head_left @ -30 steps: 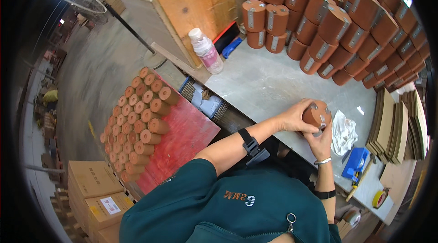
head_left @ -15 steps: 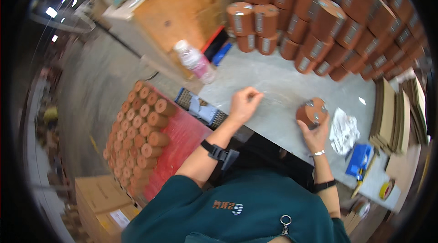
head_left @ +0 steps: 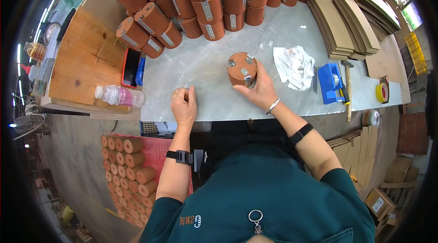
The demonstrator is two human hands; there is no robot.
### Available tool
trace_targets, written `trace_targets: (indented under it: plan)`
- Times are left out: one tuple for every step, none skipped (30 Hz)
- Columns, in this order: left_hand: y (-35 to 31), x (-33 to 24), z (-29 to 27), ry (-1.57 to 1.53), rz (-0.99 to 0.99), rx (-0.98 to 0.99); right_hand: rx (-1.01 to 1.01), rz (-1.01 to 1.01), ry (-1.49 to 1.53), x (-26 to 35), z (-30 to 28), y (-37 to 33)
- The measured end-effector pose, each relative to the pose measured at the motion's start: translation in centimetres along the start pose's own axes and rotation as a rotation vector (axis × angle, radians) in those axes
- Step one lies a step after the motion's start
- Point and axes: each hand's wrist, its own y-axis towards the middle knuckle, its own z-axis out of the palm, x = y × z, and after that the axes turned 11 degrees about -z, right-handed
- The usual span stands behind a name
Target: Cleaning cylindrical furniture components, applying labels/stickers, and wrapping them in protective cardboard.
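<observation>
My right hand (head_left: 262, 88) is closed round the side of a reddish-brown cylinder (head_left: 241, 77), which rests on the grey tabletop (head_left: 182, 67). Small metal fittings sit on its upper face and rim. To its left, my left hand (head_left: 184, 106) is curled into a loose fist near the table's front edge. Whatever its fingers hold, if anything, is hidden. A crumpled white cloth (head_left: 294, 67) lies just right of the cylinder.
Stacked brown cylinders (head_left: 207, 3) with metal strips line the table's back. Cardboard sheets (head_left: 340, 28), a blue tape dispenser (head_left: 329, 83) and a hammer (head_left: 348, 92) are at right. A plastic bottle (head_left: 121, 95) and a phone (head_left: 131, 67) lie left. Smaller cylinders (head_left: 132, 161) fill a red surface below.
The view has turned, so the whole scene appears rotated. My right hand still grips the cylinder, and my left hand is still curled, now lower, by the table's front edge.
</observation>
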Motion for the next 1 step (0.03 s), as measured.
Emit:
trace_targets:
  plan:
    - [-0.33, 0.05, -0.30, 0.007, 0.001, 0.002, 0.003, -0.026, 0.008, -0.21, 0.06, -0.25]
